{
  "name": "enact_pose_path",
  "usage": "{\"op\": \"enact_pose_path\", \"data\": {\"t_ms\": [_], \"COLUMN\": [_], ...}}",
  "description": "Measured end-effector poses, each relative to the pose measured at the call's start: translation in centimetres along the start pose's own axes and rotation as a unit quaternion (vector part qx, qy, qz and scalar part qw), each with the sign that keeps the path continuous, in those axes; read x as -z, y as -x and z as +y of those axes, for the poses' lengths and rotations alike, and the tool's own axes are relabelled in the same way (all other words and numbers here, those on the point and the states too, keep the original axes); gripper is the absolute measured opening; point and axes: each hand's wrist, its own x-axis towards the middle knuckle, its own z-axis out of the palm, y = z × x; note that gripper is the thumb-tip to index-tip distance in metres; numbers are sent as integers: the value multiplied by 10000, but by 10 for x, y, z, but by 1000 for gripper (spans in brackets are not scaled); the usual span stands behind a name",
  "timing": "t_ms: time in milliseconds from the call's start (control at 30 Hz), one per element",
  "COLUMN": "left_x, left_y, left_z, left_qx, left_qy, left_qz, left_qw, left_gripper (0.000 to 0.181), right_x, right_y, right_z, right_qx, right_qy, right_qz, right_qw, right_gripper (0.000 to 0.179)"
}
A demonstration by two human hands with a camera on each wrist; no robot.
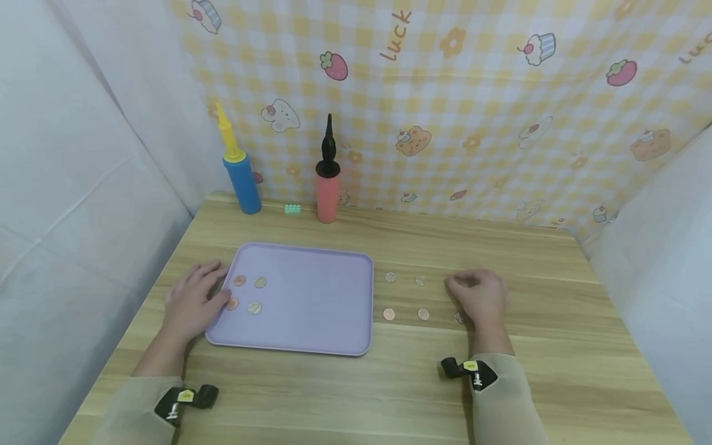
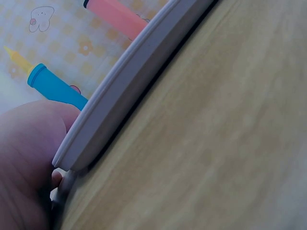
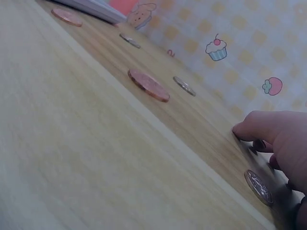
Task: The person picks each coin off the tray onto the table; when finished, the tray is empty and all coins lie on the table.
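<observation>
My left hand [image 1: 193,301] grips the left edge of a lilac tray [image 1: 311,303], its thumb over the rim. Two copper coins [image 1: 239,280] and two silver coins [image 1: 254,308] lie in the tray near that hand. My right hand [image 1: 481,296] is down at the table, thumb and index fingertips together; whether they pinch a coin I cannot tell. A silver coin [image 3: 258,187] lies under this hand, near its curled fingers. Between hand and tray are two silver coins [image 1: 390,277] at the back and two copper coins [image 3: 148,85] in front.
A blue air pump [image 1: 243,185] with a yellow nozzle and a pink air pump [image 1: 327,194] with a black nozzle stand along the back edge. Between them sits a small green toy brick [image 1: 292,209]. A checked curtain [image 1: 473,111] hangs behind the wooden table [image 1: 556,371].
</observation>
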Motion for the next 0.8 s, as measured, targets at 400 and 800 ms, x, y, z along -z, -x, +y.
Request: {"op": "enact_pose_path", "data": {"t_ms": [400, 800], "left_x": [1, 0], "left_y": [1, 1], "left_z": [-2, -3], "left_qx": [-65, -86], "left_qy": [44, 42], "left_qz": [-1, 26], "left_qw": [10000, 10000], "left_gripper": [53, 53], "right_x": [4, 4], "right_y": [2, 4], "right_z": [-3, -7], "right_qx": [39, 116], "right_qy": [79, 304], "right_qz": [-186, -263], "right_qw": [9998, 9991], "right_gripper": [39, 39]}}
